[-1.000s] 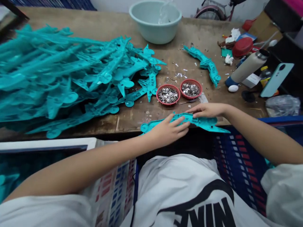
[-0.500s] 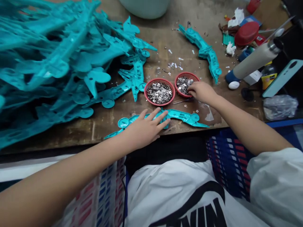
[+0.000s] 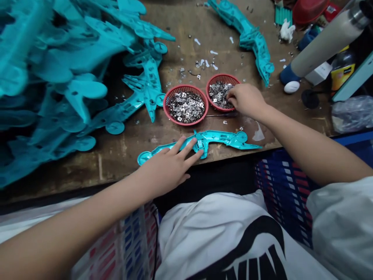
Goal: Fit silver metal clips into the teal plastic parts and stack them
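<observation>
My left hand (image 3: pixel 170 165) lies with fingers spread over a teal curved plastic part (image 3: pixel 217 136) at the table's front edge, touching it near the middle. My right hand (image 3: pixel 247 100) is at the right red basket (image 3: pixel 223 76), which holds small shiny metal pieces (image 3: pixel 220 93). Its fingers are pinched together among them, and what is between the fingertips is hidden. Beside it stands another red basket (image 3: pixel 166 111), filled with similar metal pieces (image 3: pixel 188 107). A thin metal tool (image 3: pixel 220 115) lies just in front of the baskets.
A large heap of teal plastic parts (image 3: pixel 78 58) covers the left side. Another teal part (image 3: pixel 247 37) lies at the back right. A bottle (image 3: pixel 319 48), a white box (image 3: pixel 319 73), a phone (image 3: pixel 357 79) and a clear plastic bag (image 3: pixel 354 118) crowd the right. Small scraps dot the wooden table (image 3: pixel 186 50).
The view has shifted forward and tilted down. My right hand stays at the right basket, its fingers now further into the metal pieces. My left hand still rests on the teal part.
</observation>
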A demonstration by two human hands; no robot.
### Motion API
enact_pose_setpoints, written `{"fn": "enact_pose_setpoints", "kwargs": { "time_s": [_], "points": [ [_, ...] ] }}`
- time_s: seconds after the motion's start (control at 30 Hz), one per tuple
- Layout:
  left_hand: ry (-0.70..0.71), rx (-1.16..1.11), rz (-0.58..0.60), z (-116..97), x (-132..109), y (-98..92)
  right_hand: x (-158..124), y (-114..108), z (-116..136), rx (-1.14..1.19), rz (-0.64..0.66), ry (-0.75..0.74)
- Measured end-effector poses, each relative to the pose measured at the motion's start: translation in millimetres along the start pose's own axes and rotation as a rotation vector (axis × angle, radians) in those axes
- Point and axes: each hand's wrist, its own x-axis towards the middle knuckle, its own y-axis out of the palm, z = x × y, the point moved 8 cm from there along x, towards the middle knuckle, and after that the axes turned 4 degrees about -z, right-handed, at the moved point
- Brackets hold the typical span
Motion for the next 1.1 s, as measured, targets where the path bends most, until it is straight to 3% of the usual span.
{"fn": "enact_pose_setpoints", "kwargs": {
  "time_s": [0.5,0.6,0.7,0.8,0.9,1.0,1.1],
  "points": [
    [0.005,0.026,0.043,8,9,0.4,7,-27,-1,0.128,0.030,0.036],
    [0.006,0.050,0.007,10,13,-12.0,2,-33,14,0.122,0.038,-0.004],
    [0.044,0.035,-0.149,15,19,-33.0,-11,-39,47,0.135,0.029,-0.108],
    [0.008,-0.053,-0.355,31,25,-49.7,-30,-34,87,0.198,0.145,-0.264],
    [-0.107,-0.087,-0.389,52,30,-44.9,-50,-23,115,0.225,0.347,-0.444],
    [-0.152,-0.106,-0.320,63,35,-31.9,-60,-17,116,0.182,0.498,-0.494],
    [-0.145,-0.162,-0.337,71,39,-27.6,-62,-16,106,0.166,0.590,-0.458]
  ]
}}
